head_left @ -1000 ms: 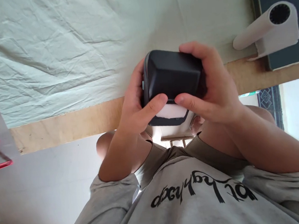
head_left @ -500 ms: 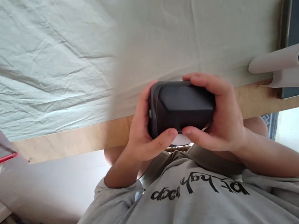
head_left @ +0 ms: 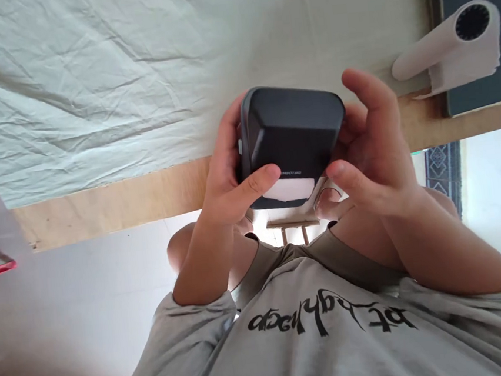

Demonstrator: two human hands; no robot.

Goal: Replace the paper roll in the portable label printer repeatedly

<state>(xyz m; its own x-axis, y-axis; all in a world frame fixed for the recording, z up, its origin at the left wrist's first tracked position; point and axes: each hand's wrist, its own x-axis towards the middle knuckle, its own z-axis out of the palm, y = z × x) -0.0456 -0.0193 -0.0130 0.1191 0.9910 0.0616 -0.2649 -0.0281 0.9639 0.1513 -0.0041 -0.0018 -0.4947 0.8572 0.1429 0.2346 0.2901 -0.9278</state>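
Left hand [head_left: 228,184] fingers clamp the dark label printer [head_left: 292,139] steady; right hand [head_left: 373,146] fingers spread, loosely bracing its side.

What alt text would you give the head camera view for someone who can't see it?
A person's left hand grips a dark boxy device above a cloth-covered table's wooden edge, while the right hand loosens, fingers lifted. A white cardboard tube lies at upper right.
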